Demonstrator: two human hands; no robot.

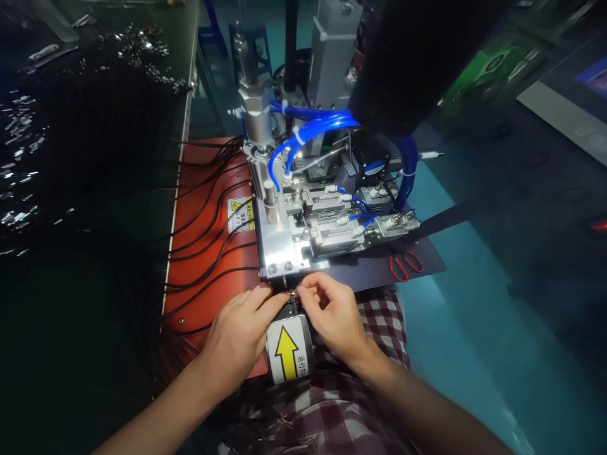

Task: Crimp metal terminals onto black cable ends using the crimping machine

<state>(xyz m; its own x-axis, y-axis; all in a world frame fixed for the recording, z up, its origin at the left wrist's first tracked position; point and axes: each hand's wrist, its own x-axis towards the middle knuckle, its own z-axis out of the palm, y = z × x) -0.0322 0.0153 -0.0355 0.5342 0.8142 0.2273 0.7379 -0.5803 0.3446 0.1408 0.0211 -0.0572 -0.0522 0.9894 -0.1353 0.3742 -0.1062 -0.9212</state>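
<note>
Both hands meet at the near end of a metal machine [279,246], just above a white label with a yellow arrow [287,351]. My left hand [241,332] is closed, thumb and fingers together at a small dark fixture [293,308]. On the fixture's right side, my right hand [334,309] is pinched, its fingertips by a tiny part with some red on it. What either hand grips is too small to make out. Black cables [213,275] run from the machine's left side across a red plate [203,253].
Red-handled scissors [406,265] lie on the dark plate right of the machine. Blue air tubes [327,120] arch over it. A dark table with a pile of black cables and shiny metal ends [142,50] stands at the left. Stools [251,47] are behind.
</note>
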